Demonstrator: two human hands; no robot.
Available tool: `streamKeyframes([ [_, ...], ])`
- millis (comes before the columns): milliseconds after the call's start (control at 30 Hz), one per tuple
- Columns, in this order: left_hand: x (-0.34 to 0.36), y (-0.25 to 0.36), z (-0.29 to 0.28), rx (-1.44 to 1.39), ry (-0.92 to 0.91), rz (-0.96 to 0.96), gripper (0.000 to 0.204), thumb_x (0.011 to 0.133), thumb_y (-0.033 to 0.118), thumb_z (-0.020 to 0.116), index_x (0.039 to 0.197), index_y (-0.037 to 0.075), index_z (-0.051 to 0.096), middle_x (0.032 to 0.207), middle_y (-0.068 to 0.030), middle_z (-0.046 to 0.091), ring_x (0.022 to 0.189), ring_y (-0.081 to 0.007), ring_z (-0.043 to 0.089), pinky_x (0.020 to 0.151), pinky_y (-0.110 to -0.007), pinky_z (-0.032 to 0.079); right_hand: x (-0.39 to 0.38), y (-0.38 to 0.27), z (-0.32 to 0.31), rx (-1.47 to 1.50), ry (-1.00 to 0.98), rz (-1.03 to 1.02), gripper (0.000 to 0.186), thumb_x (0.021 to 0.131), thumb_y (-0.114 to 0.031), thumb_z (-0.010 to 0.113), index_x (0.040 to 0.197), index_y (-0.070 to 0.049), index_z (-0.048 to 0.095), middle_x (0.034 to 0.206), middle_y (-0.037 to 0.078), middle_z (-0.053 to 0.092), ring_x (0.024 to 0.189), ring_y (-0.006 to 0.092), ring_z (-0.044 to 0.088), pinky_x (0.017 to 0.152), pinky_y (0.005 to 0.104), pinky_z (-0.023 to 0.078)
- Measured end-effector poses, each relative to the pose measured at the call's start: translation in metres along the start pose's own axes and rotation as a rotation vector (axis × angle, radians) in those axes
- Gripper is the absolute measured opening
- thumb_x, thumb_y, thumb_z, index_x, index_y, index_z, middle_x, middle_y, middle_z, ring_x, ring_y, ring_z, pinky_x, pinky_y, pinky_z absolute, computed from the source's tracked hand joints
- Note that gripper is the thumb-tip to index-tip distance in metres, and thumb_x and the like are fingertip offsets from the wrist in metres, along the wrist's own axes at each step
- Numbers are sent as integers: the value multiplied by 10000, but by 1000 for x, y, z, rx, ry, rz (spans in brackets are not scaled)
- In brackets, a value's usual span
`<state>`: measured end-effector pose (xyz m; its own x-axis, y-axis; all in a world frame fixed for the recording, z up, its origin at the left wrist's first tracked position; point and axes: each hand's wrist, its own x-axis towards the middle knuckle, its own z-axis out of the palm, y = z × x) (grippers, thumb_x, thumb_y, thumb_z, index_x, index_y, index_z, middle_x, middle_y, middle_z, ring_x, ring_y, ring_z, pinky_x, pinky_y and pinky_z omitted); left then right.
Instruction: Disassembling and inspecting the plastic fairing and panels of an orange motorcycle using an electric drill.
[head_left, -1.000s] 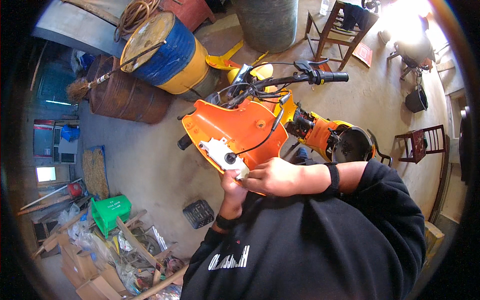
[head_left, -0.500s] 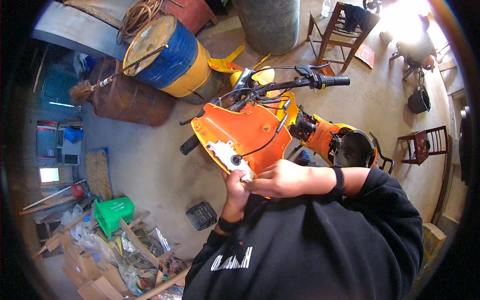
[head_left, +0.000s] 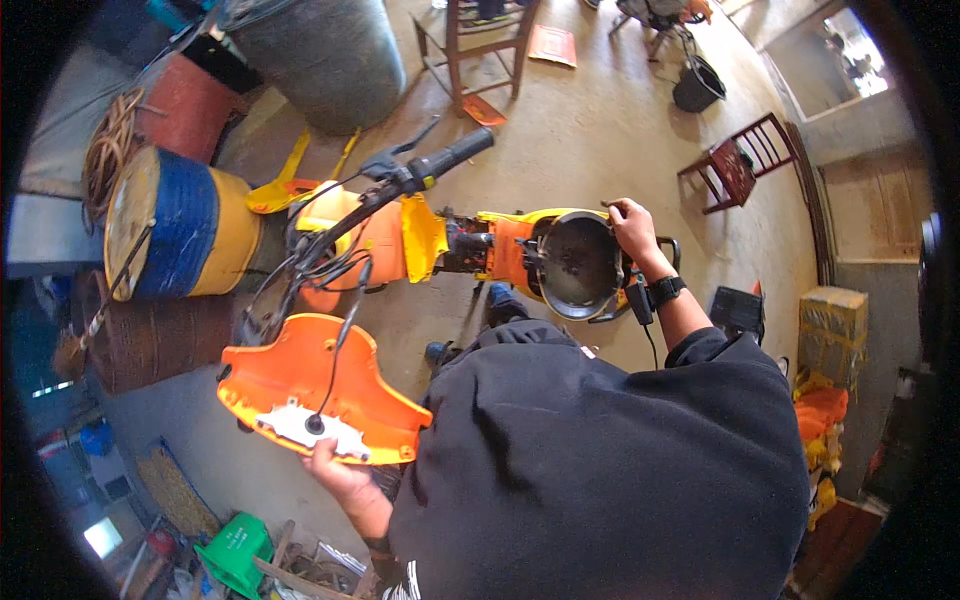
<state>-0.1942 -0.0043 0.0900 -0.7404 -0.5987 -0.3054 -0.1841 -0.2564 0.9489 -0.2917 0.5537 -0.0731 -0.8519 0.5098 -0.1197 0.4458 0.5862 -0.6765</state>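
My left hand [head_left: 345, 482] grips the lower edge of an orange plastic motorcycle cowl [head_left: 335, 365], its inner side facing up. A white unit [head_left: 283, 418] is fitted along that edge, and a black cable [head_left: 350, 325] runs from it toward the handlebar [head_left: 400, 185]. Over to the right, my right hand [head_left: 632, 230] is at the far right rim of a round black pan [head_left: 580, 300], its fingers curled together; what they hold, if anything, is too small to make out. The pan rests on the rear of the partly stripped yellow-orange motorcycle [head_left: 425, 238] and has small dark bits inside.
A blue-and-yellow drum [head_left: 185, 225] and a large grey barrel [head_left: 320, 65] stand at the far left. Wooden chairs [head_left: 735, 170] and a black bucket [head_left: 698, 85] are farther off. A green plastic stool [head_left: 238, 552] lies near scrap at lower left; a taped carton [head_left: 833, 325] stands right.
My right hand has left the cowl and reached right to the pan. The left hand still holds the cowl, now lower and farther left in view. The whole view has swung to the right.
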Motion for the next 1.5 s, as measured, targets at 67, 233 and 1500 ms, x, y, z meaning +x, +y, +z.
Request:
streamKeyframes([
  [67, -6, 7, 8, 41, 98, -83, 589, 750, 107, 573, 1322, 12, 469, 1126, -107, 563, 967, -229, 589, 798, -356, 519, -12, 42, -5, -140, -8, 62, 305, 908, -262, 578, 1038, -9, 690, 919, 187, 712, 886, 320, 694, 817, 402, 531],
  [233, 5, 7, -1, 104, 47, -51, 564, 785, 91, 588, 1330, 11, 469, 1215, -117, 549, 1086, -251, 561, 923, -391, 477, -54, 100, 44, 4, -237, 152, 261, 874, -218, 610, 1016, -18, 700, 991, 208, 700, 991, 357, 666, 890, 416, 518],
  [1500, -54, 13, 64, 264, 331, -153, 665, 709, 138, 580, 1352, 13, 464, 1222, -125, 563, 1119, -287, 573, 956, -397, 489, -11, 140, 167, -342, -354, 312, 202, 840, -174, 646, 938, 4, 640, 917, 270, 683, 908, 431, 670, 776, 483, 533],
])
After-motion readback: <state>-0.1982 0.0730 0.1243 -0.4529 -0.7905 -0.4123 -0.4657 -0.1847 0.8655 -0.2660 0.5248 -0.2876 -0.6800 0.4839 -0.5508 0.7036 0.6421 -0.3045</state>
